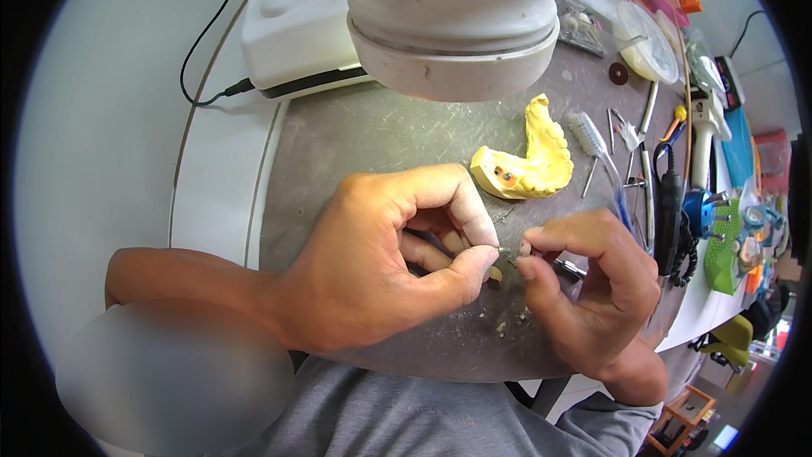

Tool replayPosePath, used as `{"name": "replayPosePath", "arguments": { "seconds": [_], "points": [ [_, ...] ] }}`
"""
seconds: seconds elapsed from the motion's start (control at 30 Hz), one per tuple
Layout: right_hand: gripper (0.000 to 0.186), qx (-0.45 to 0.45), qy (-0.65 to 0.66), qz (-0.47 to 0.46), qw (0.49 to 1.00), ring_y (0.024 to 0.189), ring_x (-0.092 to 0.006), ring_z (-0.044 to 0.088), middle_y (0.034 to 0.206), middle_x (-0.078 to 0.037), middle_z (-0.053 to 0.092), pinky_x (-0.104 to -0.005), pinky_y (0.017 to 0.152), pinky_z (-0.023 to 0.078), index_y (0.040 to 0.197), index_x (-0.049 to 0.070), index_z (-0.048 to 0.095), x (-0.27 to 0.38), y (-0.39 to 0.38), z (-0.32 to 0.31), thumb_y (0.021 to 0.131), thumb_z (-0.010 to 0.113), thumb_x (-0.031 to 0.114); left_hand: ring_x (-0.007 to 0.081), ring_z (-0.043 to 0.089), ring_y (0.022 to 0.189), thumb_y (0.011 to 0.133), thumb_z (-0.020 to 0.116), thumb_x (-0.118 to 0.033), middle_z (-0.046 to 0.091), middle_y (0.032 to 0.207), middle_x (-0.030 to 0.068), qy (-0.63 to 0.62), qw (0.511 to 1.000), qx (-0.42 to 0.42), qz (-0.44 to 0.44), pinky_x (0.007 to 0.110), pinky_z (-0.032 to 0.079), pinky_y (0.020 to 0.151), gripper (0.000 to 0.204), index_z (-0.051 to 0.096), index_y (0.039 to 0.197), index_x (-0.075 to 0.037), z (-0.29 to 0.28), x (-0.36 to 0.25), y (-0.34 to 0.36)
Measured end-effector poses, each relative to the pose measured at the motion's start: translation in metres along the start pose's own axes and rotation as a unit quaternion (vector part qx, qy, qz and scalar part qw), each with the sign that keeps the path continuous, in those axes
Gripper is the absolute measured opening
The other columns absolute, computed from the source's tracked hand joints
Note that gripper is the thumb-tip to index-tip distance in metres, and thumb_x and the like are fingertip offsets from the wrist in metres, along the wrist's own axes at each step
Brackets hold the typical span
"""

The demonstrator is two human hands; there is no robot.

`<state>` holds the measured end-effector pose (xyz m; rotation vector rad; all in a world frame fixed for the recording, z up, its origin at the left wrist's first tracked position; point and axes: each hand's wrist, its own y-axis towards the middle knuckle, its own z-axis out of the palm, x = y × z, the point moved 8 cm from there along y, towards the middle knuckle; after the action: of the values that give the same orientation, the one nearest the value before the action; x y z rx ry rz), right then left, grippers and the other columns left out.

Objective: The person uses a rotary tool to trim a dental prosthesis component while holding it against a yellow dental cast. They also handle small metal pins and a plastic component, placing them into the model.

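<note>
My left hand [385, 267] is pinched, thumb and forefinger pressed together at the tips. A tiny greyish, metallic-looking piece [505, 250] pokes out from them toward my right hand [596, 283]. That hand is pinched too, its fingertips a short gap away; whatever lies between them is too small to name. Just below my left fingertips is a small tan, tooth-like piece [494, 273]. Beyond both hands a yellow dental cast [541, 161] rests on the bench, with dark round holes at its near left end. A slim metal tool [569, 268] shows partly behind my right fingers.
Overhead hangs a ribbed white suction hood [452, 34]. A white machine [313, 25] stands at the back left. At right lie a toothbrush [589, 135], several thin instruments and a black corded handpiece [668, 195]. Crumbs [501, 326] are scattered near the front edge.
</note>
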<state>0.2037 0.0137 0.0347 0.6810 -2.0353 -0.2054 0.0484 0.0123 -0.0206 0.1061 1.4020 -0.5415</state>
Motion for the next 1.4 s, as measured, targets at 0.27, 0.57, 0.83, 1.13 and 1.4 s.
{"name": "replayPosePath", "arguments": {
  "seconds": [0.27,0.57,0.83,1.13,1.4],
  "points": [
    [0.028,0.075,-0.209,-0.015,0.975,0.073,-0.0212,0.067,0.084,-0.009,0.067,-0.0298,0.063,0.052,0.098,0.002,0.074,-0.006,-0.002,-0.002,0.072,0.082,-0.001,0.0153,0.07,0.084,0.094,0.061,0.006,0.065,0.094,0.0117,-0.011,0.996,-0.063,0.067,0.029,0.064,0.075,0.006,0.057,0.098,0.002,-0.013,-0.012,0.001],
    [0.034,0.187,-0.167,-0.075,0.965,0.069,-0.0216,0.063,0.082,-0.006,0.065,-0.0338,0.069,0.056,0.103,0.006,0.076,0.013,-0.014,0.026,0.071,0.087,0.012,0.0145,0.07,0.086,0.095,0.062,0.005,0.064,0.096,0.0109,-0.006,0.997,-0.044,0.058,0.029,0.064,0.077,0.008,0.057,0.1,0.002,-0.01,-0.01,0.001],
    [0.028,0.099,-0.124,-0.067,0.985,0.07,-0.0206,0.066,0.083,-0.009,0.069,-0.0322,0.071,0.057,0.102,0.001,0.076,0.017,-0.01,0.014,0.075,0.081,-0.002,0.0144,0.07,0.087,0.094,0.065,0.003,0.065,0.096,0.0103,-0.004,0.998,-0.04,0.05,0.029,0.063,0.078,0.009,0.058,0.099,0.002,-0.01,-0.009,0.001],
    [0.022,0.026,0.112,0.088,0.99,0.065,-0.0101,0.062,0.083,-0.01,0.074,-0.0232,0.058,0.047,0.105,-0.003,0.077,-0.009,-0.003,-0.002,0.083,0.078,-0.004,0.014,0.07,0.088,0.092,0.067,0.003,0.066,0.096,0.0087,0.05,0.995,-0.015,0.086,0.028,0.061,0.082,0.008,0.062,0.098,0.002,-0.005,-0.011,-0.004],
    [0.021,0.045,0.115,0.101,0.987,0.066,-0.0097,0.063,0.086,-0.01,0.075,-0.0227,0.059,0.048,0.103,-0.002,0.077,-0.012,-0.003,0.007,0.083,0.078,-0.004,0.0125,0.069,0.089,0.092,0.069,0.001,0.067,0.096,0.0082,0.041,0.996,-0.009,0.079,0.027,0.061,0.081,0.008,0.063,0.098,0.003,-0.004,-0.01,-0.004]
  ]
}}
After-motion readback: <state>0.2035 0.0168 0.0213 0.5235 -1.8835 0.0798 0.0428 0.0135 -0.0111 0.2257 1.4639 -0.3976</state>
